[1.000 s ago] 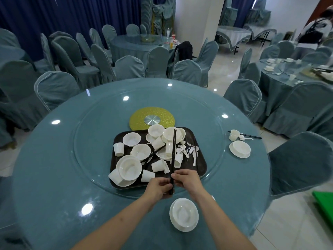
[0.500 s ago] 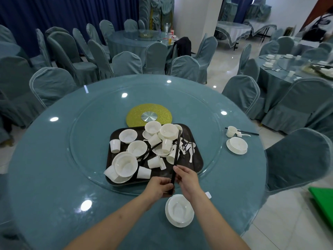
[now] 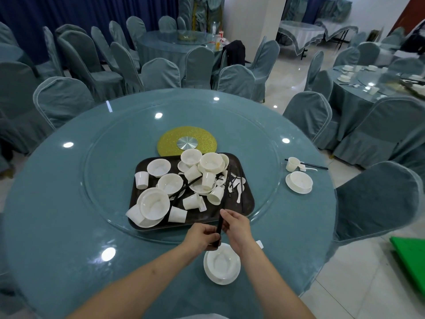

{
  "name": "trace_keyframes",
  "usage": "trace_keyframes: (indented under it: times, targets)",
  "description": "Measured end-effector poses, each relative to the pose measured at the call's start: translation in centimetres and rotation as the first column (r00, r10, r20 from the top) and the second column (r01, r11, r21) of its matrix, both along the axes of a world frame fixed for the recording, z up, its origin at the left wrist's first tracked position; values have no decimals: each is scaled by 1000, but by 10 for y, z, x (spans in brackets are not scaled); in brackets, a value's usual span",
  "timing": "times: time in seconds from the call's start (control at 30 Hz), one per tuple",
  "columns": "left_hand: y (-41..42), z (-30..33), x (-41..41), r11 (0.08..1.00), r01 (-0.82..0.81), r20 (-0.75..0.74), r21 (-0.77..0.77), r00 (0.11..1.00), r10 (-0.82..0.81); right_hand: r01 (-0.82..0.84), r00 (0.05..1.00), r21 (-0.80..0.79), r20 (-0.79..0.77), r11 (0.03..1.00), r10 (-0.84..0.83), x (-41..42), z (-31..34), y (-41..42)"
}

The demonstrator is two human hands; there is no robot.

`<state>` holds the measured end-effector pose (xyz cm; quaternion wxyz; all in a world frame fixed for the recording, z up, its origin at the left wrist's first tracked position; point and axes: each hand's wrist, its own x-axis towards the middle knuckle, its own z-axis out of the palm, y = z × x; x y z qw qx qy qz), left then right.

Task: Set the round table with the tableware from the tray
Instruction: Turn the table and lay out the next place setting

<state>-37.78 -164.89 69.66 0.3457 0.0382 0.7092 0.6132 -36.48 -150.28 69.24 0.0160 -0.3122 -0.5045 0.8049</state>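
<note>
Now both hands [image 3: 220, 233] grip chopsticks [image 3: 222, 203], tray [image 3: 249, 199] edge

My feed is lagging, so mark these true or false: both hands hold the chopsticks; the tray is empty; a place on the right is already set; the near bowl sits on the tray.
1. Both the left hand and right hand hold the black chopsticks: true.
2. The tray is empty: false, it holds bowls and cups.
3. A set place lies at the right: true.
4. The near bowl sits on the tray: false, on the table, off the tray.
</note>
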Motion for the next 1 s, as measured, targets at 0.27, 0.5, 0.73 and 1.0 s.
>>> trace_keyframes:
  times: [0.27,0.5,0.73,1.0]
  targets:
    - [17,-13,0,994,-6,-88,-108,996,-4,-33,999,126,5,991,32,2,-13,30]
    - [1,-47,-18,820,18,-308,-572,922,-236,-125,988,268,125,955,94,30,-47,101]
    - [-12,-76,-29,682,78,-315,-727,845,-432,-216,959,303,243,928,144,63,-81,149]
    - [-14,-96,-40,559,194,-215,-806,785,-582,-366,890,374,410,852,202,82,-118,178]
